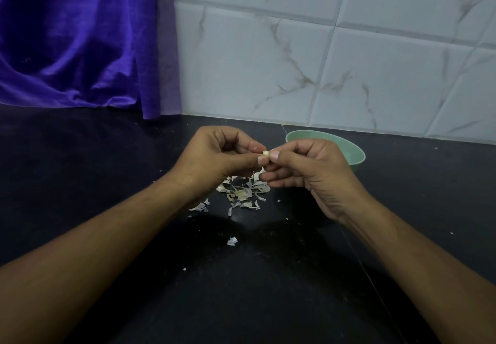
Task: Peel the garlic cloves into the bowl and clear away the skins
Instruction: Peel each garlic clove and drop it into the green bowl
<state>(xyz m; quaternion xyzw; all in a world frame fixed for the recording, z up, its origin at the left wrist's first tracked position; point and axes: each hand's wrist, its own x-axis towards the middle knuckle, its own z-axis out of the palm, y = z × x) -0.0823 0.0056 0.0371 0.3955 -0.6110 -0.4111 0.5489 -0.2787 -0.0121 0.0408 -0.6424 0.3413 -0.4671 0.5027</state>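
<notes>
I held a small garlic clove (pixel 265 153) up between my two hands, above the dark surface (pixel 107 172). My left hand (pixel 214 153) had its fingers curled, with the thumb and forefinger pinching the clove from the left. My right hand (pixel 308 168) met it from the other side, its thumb tip pressed against the clove and the other fingers curled underneath. The two thumbnails nearly touched, so only a pale bit of the clove showed between them.

Right below my hands lay a loose pile of garlic skins (pixel 243 193) on the surface, papery and whitish, spread out toward my left wrist. One stray skin flake (pixel 232 241) lay apart, nearer to me, and a few tiny crumbs were scattered around.

The green bowl (pixel 357 155) stood on the surface just behind my right hand, close to the wall, and my hand covered part of its rim. I could not tell what was in it.

A white marbled tile wall (pixel 349 62) ran behind the surface, and a purple cloth (pixel 75 37) hung down on the left, reaching the surface.
</notes>
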